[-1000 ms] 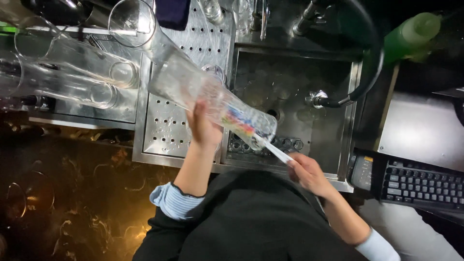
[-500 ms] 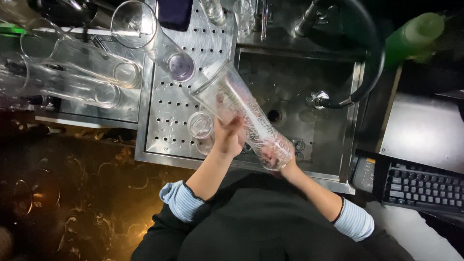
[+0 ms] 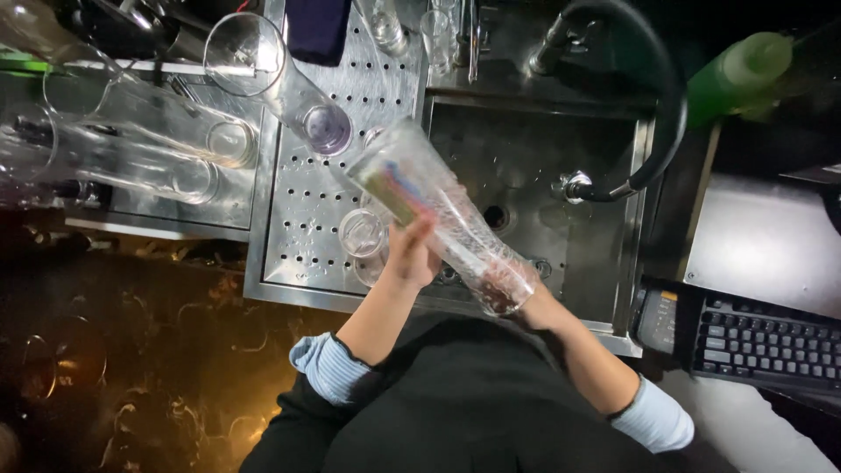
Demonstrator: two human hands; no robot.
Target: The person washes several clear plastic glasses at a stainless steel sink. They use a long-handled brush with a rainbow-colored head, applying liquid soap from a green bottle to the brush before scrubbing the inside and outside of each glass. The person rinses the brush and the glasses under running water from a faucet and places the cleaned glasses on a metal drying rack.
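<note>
Over the front edge of a steel sink [image 3: 613, 263], tall clear glass [image 3: 442, 215] held tilted, left hand [image 3: 410, 254] wrapped around its middle, right hand [image 3: 526, 302] closed at its mouth end. Beside the basin, perforated drainboard [image 3: 302, 219] carrying upturned glasses [image 3: 363, 232]. Near the back edge, black hose [image 3: 653, 79] and green bottle [image 3: 736, 70]; at right, dark keyboard [image 3: 762, 337].

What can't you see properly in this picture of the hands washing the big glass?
- Right hand, head view: mostly hidden inside the tall glass; what it grips cannot be told.
- Coloured thing inside the glass: blurred.
- Sink front floor: covered by the glass and arms.
- Keyboard: cut off by the right edge.
</note>
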